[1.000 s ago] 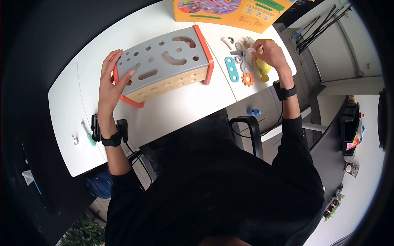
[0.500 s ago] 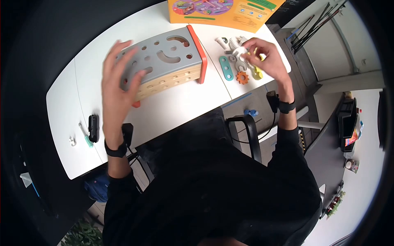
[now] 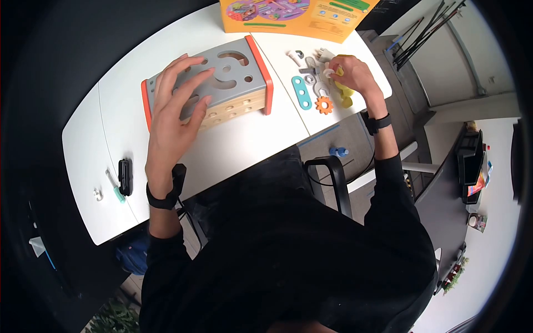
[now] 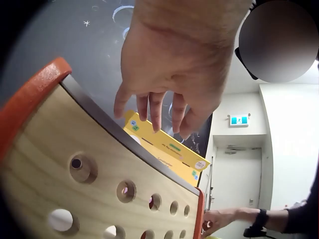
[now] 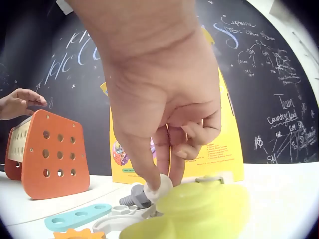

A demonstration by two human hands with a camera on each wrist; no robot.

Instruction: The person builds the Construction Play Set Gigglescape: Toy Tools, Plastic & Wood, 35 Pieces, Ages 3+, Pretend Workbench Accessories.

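Note:
The toy workbench (image 3: 239, 100) has a grey perforated top, wooden sides and orange-red ends. Above its top, the left hand (image 3: 176, 114) is spread with bent, separated fingers; the left wrist view shows nothing in that hand (image 4: 174, 64). At the right of the table, the right hand (image 3: 356, 76) pinches a white piece (image 5: 158, 187) between thumb and fingers in the right wrist view. Around it lie a yellow piece (image 5: 199, 209), a grey bolt (image 5: 136, 197), a teal strip (image 3: 301, 92), an orange gear (image 3: 324, 105) and a grey wrench (image 3: 320, 89).
A yellow printed box (image 3: 288, 23) stands at the table's back edge. At the left lie a black case (image 3: 126, 177), a screwdriver with a teal handle (image 3: 119, 194) and a small white piece (image 3: 97, 194). A chair (image 3: 336, 177) stands by the front edge.
The left hand has come off the workbench's left end and moved right over its top. The right hand lifted a white screw, and is now low among the pieces again.

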